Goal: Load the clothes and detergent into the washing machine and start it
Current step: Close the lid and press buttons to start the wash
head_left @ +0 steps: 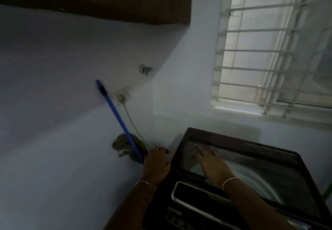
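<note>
Control panel (pixel 179 217) of the washing machine (pixel 280 155), at the bottom edge of the view, with both forearms reaching over it. The machine stands in the corner, under the barred window (pixel 269 50). Its glass lid (pixel 269 185) lies shut. A pale drum shows through it, but I cannot tell whether clothes are inside, and I see no detergent.

Right hand (pixel 210 163): flat on the glass, fingers (pixel 201 150) straight and spread, holding nothing. Left hand (pixel 156 165): at the machine's rear left corner with its fingers bent. I cannot tell whether they grip the edge or only rest there.

Hazards, as I judge them:
- The blue mop handle (pixel 116 114) leans on the wall just beside the left hand, with a green cloth (pixel 122 143) behind it. A careless sweep of that hand could topple it onto the lid.
- A power cord (pixel 133 122) runs down from the wall socket (pixel 123 95) toward the same corner, where a snag could loosen the plug.
- If the lid is raised from here and slips, it could catch the fingers at the rim.
- The light is dim, so the panel markings are unreadable to me and a wrong button is likely.
</note>
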Tool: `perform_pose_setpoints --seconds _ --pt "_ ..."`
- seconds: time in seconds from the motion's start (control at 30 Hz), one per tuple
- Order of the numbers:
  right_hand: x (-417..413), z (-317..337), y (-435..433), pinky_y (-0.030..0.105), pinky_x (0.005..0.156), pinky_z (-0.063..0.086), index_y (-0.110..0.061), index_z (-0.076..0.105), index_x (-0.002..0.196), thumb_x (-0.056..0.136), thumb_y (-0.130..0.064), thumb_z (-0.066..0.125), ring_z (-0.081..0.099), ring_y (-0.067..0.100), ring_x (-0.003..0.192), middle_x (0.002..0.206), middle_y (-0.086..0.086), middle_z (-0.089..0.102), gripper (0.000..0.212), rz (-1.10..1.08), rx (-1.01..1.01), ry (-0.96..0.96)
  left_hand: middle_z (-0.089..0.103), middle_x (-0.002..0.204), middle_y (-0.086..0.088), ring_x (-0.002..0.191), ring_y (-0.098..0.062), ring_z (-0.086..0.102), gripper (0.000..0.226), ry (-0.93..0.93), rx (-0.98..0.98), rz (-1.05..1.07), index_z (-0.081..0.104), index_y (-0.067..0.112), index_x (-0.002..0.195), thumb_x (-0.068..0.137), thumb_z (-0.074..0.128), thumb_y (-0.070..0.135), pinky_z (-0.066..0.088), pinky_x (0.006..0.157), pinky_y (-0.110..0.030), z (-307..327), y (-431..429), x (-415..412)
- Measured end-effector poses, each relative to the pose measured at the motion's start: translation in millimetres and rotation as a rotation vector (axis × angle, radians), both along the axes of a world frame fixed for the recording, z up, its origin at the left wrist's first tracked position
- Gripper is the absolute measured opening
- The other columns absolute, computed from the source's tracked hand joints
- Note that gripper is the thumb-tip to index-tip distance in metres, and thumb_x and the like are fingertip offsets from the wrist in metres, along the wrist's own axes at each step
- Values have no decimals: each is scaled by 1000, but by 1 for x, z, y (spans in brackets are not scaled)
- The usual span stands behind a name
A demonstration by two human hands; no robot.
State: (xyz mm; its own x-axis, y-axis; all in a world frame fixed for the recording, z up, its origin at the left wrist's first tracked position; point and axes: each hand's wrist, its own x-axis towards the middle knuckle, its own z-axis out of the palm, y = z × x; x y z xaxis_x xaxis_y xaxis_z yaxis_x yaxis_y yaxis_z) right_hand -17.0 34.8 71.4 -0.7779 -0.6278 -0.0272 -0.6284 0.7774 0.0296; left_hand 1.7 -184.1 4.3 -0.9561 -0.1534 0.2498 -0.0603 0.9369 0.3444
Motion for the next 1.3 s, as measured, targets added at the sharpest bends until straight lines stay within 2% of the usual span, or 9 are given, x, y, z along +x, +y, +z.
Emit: perform_pose_setpoints --seconds 0.13,0.2,0.27,0.37,0.53,0.67,0.8,1.13,1.3 --pt "-47 1 -61 33 116 20 -17 28 149 91 0 39 35 27 139 157 5 26 60 68 -91 -5 52 120 -3 119 -24 46 38 42 12 44 55 21 120 84 54 32 40 97 -37 14 -60 -30" --pt "-77 -8 -94 33 118 12 -18 34 145 91 -2 39 32 25 141 152 3 36 56 127 -98 34 52 121 -4 117 -25 47 37 47 -32 78 55 19 120 87 52 34 39 94 -33 23 -95 -47" --pt "-104 -16 -127 35 119 -2 -17 34 145 92 -1 38 19 24 146 153 1 35 55 190 -91 56 51 128 -5 121 -25 45 41 55 -62 113 54 15 125 88 55 32 35 97 -32 34 -127 -62" --pt "-137 -24 -168 38 121 -4 -16 35 146 97 -9 35 11 21 149 155 0 31 49 216 -109 71 44 141 -7 134 -26 36 55 20 -137 166 47 13 135 86 46 39 25 110 -41 48 -177 -88" --pt "-190 -44 -215 37 120 -3 -21 32 148 98 -20 38 10 19 149 158 -1 23 50 203 -175 64 2 161 -6 148 -23 1 74 -218 -391 211 14 12 152 93 46 43 -2 117 -52 66 -241 -158" --pt "-229 -62 -236 40 120 -3 -21 27 150 99 -23 38 8 20 149 160 0 17 52 201 -121 45 10 159 -16 148 -31 7 80 -190 -657 202 18 4 150 89 52 43 -3 115 -61 72 -270 -216" --pt "-258 -75 -244 42 121 0 -20 29 149 99 -24 39 7 21 149 160 2 15 52 173 -121 1 22 155 -21 146 -36 15 70 -146 -936 191 29 -1 147 86 49 27 -31 104 -57 75 -285 -261" --pt "-290 -100 -252 35 119 5 -20 37 145 95 -23 41 13 22 147 160 2 18 51 145 -116 -79 8 154 -32 144 -44 8 61 -337 -1214 233 11 -12 146 100 29 23 9 117 -57 61 -290 -304" --pt "-293 -106 -257 36 119 12 -18 42 143 93 -23 42 17 24 146 158 4 23 50 144 -124 -95 16 154 -28 144 -44 10 60 -418 -1431 289 19 -9 146 102 30 29 3 115 -57 53 -279 -307"
